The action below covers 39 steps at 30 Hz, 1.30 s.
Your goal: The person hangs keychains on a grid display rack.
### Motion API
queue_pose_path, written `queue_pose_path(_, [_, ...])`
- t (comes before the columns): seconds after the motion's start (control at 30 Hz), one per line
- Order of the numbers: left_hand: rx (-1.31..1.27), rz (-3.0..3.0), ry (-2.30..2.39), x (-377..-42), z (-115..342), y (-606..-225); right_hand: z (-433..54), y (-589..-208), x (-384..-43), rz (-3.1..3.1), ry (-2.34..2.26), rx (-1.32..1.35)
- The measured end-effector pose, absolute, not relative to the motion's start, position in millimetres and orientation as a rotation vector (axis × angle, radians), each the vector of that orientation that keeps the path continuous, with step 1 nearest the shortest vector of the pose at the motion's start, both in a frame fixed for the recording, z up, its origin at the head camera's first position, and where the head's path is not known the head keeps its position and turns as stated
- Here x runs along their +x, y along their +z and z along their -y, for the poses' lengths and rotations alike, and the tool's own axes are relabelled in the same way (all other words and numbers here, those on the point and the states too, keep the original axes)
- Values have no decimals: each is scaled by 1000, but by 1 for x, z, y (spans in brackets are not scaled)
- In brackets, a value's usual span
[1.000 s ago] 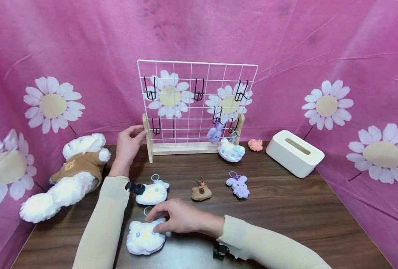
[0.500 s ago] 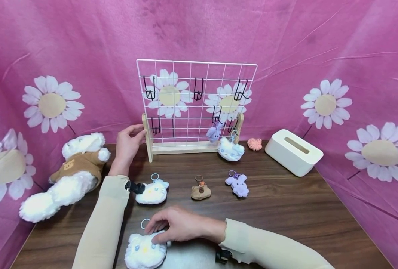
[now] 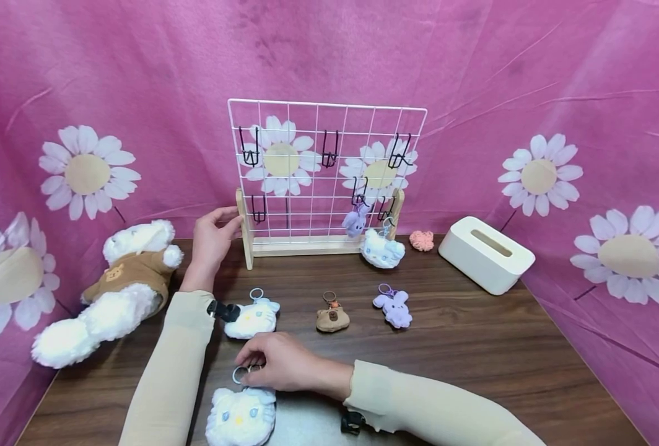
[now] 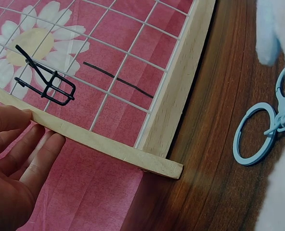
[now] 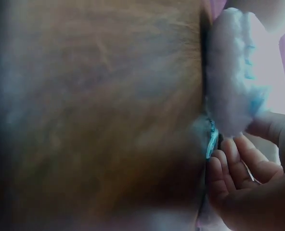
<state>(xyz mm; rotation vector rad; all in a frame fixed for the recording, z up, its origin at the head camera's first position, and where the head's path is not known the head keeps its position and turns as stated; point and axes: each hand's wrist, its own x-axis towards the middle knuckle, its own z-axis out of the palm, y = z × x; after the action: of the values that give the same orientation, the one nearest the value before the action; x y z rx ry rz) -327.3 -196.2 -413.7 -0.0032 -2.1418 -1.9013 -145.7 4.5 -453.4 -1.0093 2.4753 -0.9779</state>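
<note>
My left hand (image 3: 211, 240) holds the left wooden upright (image 4: 92, 139) of a white wire-grid display rack (image 3: 329, 248), its fingertips at the wood's edge. At the front, my right hand (image 3: 282, 364) pinches a white plush cat keychain (image 3: 240, 416) at its upper edge, beside its pale ring (image 3: 239, 374). The right wrist view shows the thumb and fingertips meeting the plush (image 5: 229, 72); their exact hold is partly hidden. Behind it lie another white cat keychain (image 3: 253, 319), a brown bear-like keychain (image 3: 332, 319) and a purple rabbit keychain (image 3: 394, 308).
Black hooks (image 3: 329, 148) sit on the grid. A purple rabbit (image 3: 355, 222) and a white cat (image 3: 382, 249) hang low on its right. A pink fuzzy item (image 3: 421, 240) and white tissue box (image 3: 487, 254) stand right. A dressed white plush (image 3: 131, 272) lies left.
The front cat keychain has slid toward the table's front edge. My right hand has shifted from its face up to its ring end. My left hand stays at the rack.
</note>
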Motion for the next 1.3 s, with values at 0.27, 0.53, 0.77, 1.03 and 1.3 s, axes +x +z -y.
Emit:
queue_pose_path(0.27, [-12,2125,-1932,-326,195,-412,7,-461,-145,-2585,-823,-1059])
queue_pose_path(0.53, [-20,2118,-1953,-326,194,-413,10,-452,-140,-2643,-660,-1058])
queue_pose_path(0.77, [-13,2111,-1945,-325,195,-411,17,-449,-139,-2646,-592,-975])
queue_pose_path(1.03, [-2,2125,-1927,-328,196,-414,19,-449,-139,-2659,-569,-975])
queue_pose_path(1.3, [-9,2127,-1923,-328,196,-414,16,-443,-139,-2636,-679,-958])
